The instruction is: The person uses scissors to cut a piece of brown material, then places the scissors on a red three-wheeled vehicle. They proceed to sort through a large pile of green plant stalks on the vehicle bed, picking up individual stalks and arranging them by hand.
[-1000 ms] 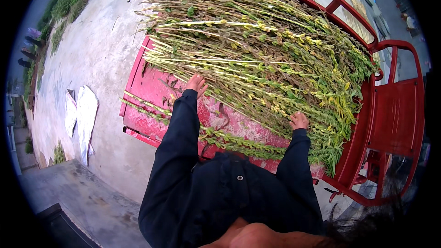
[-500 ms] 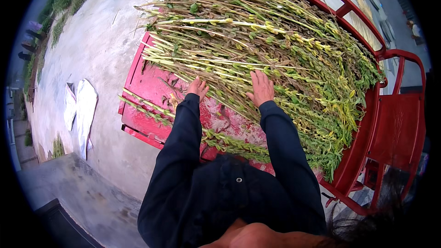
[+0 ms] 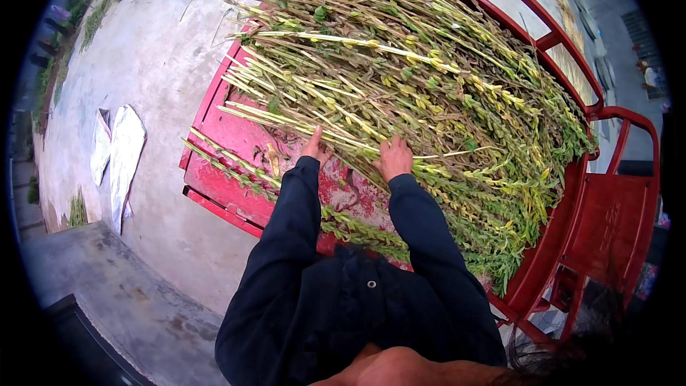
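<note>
— While the cut green stalks (image 3: 400, 78) lie heaped across the red cart bed (image 3: 236, 136), what surrounds the person?

— A red railing (image 3: 572, 71) curves along the far side. A white sack (image 3: 121, 157) lies well apart on the concrete ground (image 3: 157, 50), with grass at its edge.

— And the hands?

— The left hand (image 3: 314, 149) and right hand (image 3: 394, 157) press into the near edge of the stalks. Whether the fingers grasp them cannot be told. Dark sleeves (image 3: 293, 214) cross a loose strand (image 3: 357, 225).
</note>
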Demonstrator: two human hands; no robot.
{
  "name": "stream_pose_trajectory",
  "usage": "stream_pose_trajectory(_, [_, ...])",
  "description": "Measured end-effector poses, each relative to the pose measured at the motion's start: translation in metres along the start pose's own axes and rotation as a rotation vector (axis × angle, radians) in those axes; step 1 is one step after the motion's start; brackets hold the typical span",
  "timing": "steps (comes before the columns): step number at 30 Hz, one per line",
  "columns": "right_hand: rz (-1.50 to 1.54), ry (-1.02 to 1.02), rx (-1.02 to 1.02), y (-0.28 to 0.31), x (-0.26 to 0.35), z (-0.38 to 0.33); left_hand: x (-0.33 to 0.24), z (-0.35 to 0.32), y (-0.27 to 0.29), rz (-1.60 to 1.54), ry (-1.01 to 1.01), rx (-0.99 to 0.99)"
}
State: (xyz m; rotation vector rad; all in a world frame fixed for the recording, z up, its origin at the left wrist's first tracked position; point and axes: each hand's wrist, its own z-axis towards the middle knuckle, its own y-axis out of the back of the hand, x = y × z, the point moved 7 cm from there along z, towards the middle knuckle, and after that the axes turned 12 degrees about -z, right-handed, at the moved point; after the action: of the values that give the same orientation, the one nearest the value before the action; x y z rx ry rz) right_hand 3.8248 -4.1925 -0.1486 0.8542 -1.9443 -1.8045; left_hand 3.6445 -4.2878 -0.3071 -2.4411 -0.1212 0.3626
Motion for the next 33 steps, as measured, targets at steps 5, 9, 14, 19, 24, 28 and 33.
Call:
stream_pose_trajectory(5, [0.053,0.002,0.059,-0.002,0.003,-0.012,0.008,-0.010,-0.004,-0.050,0.117,0.067])
stream_pose_trajectory(9, [0.082,0.058,0.020,0.009,0.001,-0.012,0.007,-0.006,0.002,-0.112,0.097,0.084])
stream_pose_trajectory(14, [0.071,0.023,0.050,-0.006,-0.003,-0.016,0.006,-0.024,-0.015,-0.136,0.091,0.156])
stream_pose_trajectory(19, [0.027,-0.021,0.099,-0.012,-0.012,-0.013,0.002,-0.046,-0.044,-0.026,0.044,0.182])
stream_pose_trajectory(24, [0.210,0.061,0.097,0.017,-0.036,0.003,-0.014,-0.062,-0.072,0.098,-0.053,0.291])
stream_pose_trajectory(28, [0.176,0.043,-0.092,0.081,-0.065,0.023,-0.016,-0.080,-0.125,0.358,-0.155,0.518])
stream_pose_trajectory(33, [0.151,-0.002,-0.158,0.089,-0.096,0.064,-0.032,-0.078,-0.204,0.573,-0.085,0.560])
